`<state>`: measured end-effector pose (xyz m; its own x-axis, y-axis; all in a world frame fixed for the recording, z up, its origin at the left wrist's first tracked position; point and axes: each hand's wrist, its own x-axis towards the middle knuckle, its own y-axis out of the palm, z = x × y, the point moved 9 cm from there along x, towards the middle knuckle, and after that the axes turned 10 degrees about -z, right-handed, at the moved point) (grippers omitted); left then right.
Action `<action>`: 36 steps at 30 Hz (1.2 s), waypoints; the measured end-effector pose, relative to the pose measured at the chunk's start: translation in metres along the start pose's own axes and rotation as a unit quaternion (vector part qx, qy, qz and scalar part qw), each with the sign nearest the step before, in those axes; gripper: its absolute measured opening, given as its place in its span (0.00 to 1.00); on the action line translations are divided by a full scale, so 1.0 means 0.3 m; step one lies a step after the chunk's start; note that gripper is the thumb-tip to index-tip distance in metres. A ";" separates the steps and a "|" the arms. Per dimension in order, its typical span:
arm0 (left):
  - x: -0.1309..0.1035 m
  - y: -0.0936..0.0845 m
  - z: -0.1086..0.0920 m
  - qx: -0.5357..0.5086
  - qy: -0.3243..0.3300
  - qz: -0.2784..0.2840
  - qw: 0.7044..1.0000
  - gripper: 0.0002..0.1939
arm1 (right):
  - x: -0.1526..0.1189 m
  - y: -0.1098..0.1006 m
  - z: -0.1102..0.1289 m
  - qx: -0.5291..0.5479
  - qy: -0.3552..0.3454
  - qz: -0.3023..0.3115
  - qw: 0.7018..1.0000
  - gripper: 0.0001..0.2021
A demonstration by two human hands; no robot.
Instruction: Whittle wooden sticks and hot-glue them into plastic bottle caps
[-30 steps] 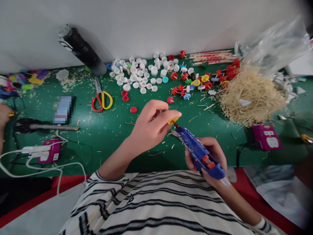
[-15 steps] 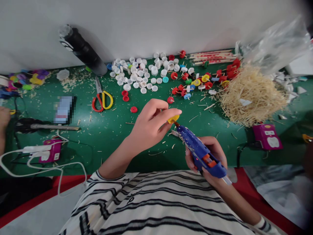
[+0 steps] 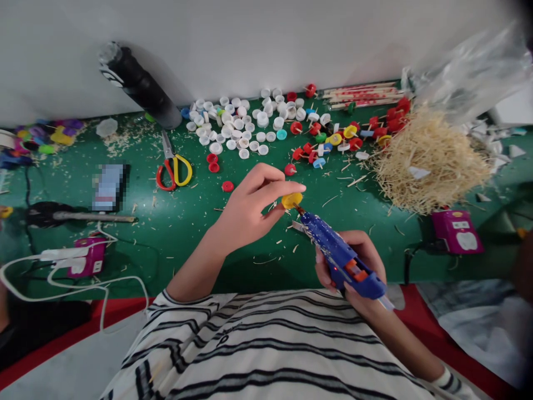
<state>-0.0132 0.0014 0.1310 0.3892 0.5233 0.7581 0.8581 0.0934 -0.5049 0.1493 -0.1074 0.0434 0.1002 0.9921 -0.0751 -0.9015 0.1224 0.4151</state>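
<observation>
The left hand [image 3: 245, 214] pinches a yellow cap [image 3: 292, 199] between thumb and fingertips, holding it above the green surface [image 3: 187, 222]. The right hand [image 3: 353, 266] is wrapped tight around a blue glue gun [image 3: 339, 255], whose nozzle tip touches, or all but touches, the cap's underside just below the left grip. Whether the trigger finger is pressing cannot be told.

The left fingertips sit right beside the nozzle, so a small slip of either hand could likely bring hot glue or the tip onto skin. The pinch takes only the cap's rim; a push from the nozzle may twist the cap out of it and drop it to the surface. Too much glue would probably run over the rim onto the fingers.

Beyond the left grip lie loose caps [image 3: 237, 133], scissors [image 3: 172, 166] and caps with sticks [image 3: 328, 141]; a heap of sticks [image 3: 428, 161] lies beyond the right grip.
</observation>
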 end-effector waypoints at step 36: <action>0.004 -0.010 -0.004 -0.022 0.015 -0.010 1.000 0.23 | 0.004 0.014 0.011 0.005 -0.003 0.007 1.000 0.18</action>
<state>-0.0150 0.0005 0.1340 0.3810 0.4960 0.7803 0.8795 0.0659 -0.4713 0.1470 -0.1057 0.0481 0.0908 0.9938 -0.0642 -0.8984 0.1095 0.4254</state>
